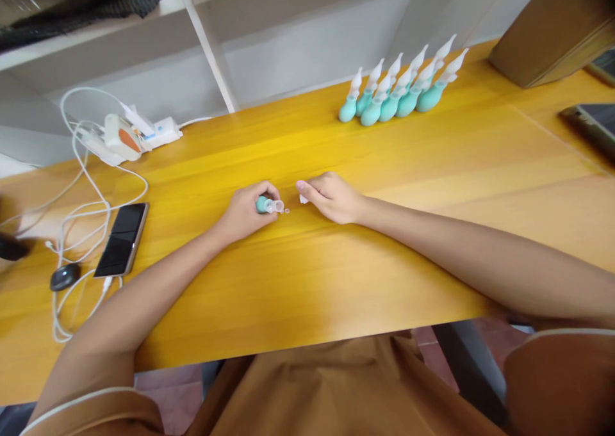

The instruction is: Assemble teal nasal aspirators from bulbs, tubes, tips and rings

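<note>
My left hand (246, 213) is wrapped round a teal squeeze bulb (261, 205) with a clear, open-ended collar (277, 206) pointing right; it looks like the body of a nasal aspirator. A tiny clear ring-like part (287, 210) shows just beyond the collar. Across a small gap, my right hand (332, 197) is closed, thumb on top, pinching a small whitish piece (303, 199). Most of that piece is hidden by the fingers, so its kind cannot be made out. Farther back, several teal bulb aspirators (388, 107) with white pointed tips stand upright in rows.
To the left lie a phone (122, 240), a black mouse (65, 276), tangled white cables (103, 199) and a power strip (163, 132) with plugs. A cardboard box (552, 32) and a dark device (590, 129) sit at the right. A shelf (312, 45) stands behind the wooden table (288, 295).
</note>
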### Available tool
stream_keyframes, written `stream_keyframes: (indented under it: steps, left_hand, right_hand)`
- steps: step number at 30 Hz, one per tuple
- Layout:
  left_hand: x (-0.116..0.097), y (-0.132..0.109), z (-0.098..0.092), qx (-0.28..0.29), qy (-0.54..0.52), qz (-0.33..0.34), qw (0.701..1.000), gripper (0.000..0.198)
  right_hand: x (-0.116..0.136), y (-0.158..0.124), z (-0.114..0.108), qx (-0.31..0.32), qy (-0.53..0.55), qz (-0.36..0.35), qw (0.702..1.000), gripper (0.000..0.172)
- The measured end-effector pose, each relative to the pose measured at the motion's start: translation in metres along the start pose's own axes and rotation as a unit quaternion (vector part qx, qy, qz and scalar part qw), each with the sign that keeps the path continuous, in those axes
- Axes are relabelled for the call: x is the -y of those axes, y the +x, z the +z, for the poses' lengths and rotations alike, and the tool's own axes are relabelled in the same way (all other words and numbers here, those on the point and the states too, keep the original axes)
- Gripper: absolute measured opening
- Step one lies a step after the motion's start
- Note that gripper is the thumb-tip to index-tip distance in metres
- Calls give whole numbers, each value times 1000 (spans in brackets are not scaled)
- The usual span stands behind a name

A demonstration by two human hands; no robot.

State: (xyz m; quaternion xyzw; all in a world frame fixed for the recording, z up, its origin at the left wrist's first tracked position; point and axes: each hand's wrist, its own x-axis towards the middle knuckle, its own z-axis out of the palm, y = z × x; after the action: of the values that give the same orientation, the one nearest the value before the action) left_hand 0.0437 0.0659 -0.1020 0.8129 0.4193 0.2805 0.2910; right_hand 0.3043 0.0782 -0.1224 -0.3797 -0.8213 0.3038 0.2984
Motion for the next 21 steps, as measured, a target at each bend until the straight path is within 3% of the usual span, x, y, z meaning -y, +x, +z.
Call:
stream_keyframes:
  steps: [5, 10, 14, 21]
  left_hand:
    - [-8, -4, 4, -60, -41, 44, 996, 16]
    - [-18, -12, 13, -48, -84, 98, 990, 30]
    - [-18, -14, 17, -47, -101, 133, 985, 23]
    - [-19, -13, 16, -58, -84, 163, 981, 13]
  right_hand:
    - [6, -3, 6, -4, 88, -9, 996, 83]
    - [20, -11, 17, 23, 136, -51, 989, 73]
    - [22, -12, 18, 42, 123, -104, 986, 68]
    - [21, -11, 17, 46, 132, -114, 984, 70]
